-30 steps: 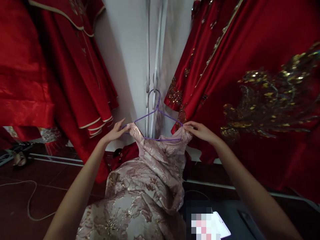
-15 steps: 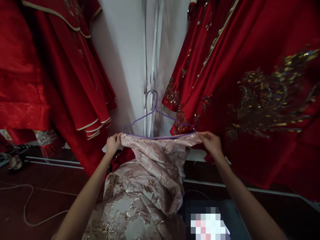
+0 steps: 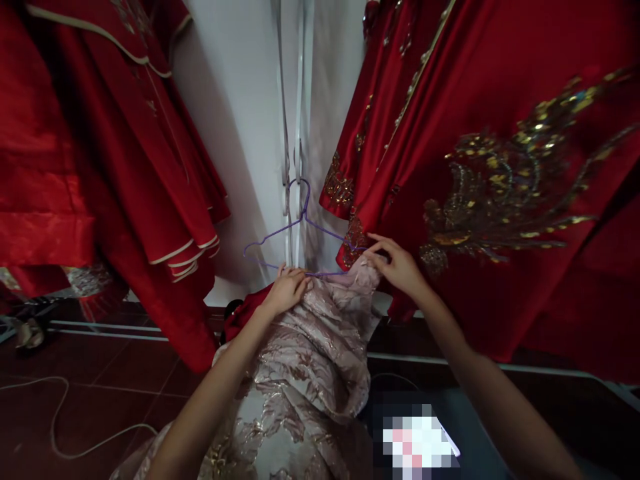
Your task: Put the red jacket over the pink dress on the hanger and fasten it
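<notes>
A pale pink dress point(image 3: 305, 363) with a shiny raised floral pattern hangs down from a purple hanger point(image 3: 327, 227). The hanger's hook rests on a white metal rod in front of the wall. My left hand point(image 3: 287, 291) is closed on the dress's top edge, near the middle of the hanger's lower bar. At the hanger's right end, my right hand point(image 3: 399, 267) pinches the upper right corner of the dress between thumb and fingers, its index finger stretched out. The hanger's left arm shows bare, without fabric on it.
Red garments point(image 3: 165, 180) with cream trim hang at the left. On the right hangs red clothing point(image 3: 460, 133) with gold sequin embroidery. A blurred-out bright screen point(image 3: 420, 440) sits low right. A white cable point(image 3: 65, 427) runs over the dark tiled floor, near shoes point(image 3: 30, 333).
My left hand has moved right, from the hanger's left end to its middle, drawing the dress's top edge along. My right hand has shifted slightly left and up, and the dress top is bunched together.
</notes>
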A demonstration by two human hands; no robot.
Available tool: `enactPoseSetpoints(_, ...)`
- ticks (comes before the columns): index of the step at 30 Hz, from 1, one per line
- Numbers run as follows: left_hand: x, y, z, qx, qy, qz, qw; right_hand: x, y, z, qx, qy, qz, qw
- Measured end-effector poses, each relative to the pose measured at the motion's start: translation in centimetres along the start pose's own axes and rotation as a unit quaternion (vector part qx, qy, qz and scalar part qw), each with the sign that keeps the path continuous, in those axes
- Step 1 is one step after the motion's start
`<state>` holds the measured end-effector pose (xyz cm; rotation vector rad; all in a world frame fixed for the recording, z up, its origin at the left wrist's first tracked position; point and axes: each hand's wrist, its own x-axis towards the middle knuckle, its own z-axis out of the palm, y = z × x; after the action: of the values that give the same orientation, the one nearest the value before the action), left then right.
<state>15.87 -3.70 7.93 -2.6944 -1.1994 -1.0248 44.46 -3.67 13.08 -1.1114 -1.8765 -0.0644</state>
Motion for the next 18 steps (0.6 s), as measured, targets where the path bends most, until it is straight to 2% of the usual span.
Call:
enactPoseSetpoints(4,-1.9,0.0,0.2,-0.003,0.016,-0.010,1.000,-0.9,4.9,-1.3,-0.006,0.100,0.086,0.991)
enactPoseSetpoints(8,-3.0,0.6,-0.5,-0.005,0.030,-0.010,0.999,-1.7,6.6,-2.0,-0.007,0.127,0.124,0.984)
enactPoseSetpoints(13,-2.7,0.8,-1.0,-0.002,0.022,-0.021,1.000,-1.6,5.3,-2.1,-0.011,0.120,0.080,0.989)
enactPoseSetpoints(18,-2.3,1.8,-0.3,-0.051,0.009,-0.038,0.998,-0.1,1.3,-1.3,-0.020,0.119,0.030,0.992)
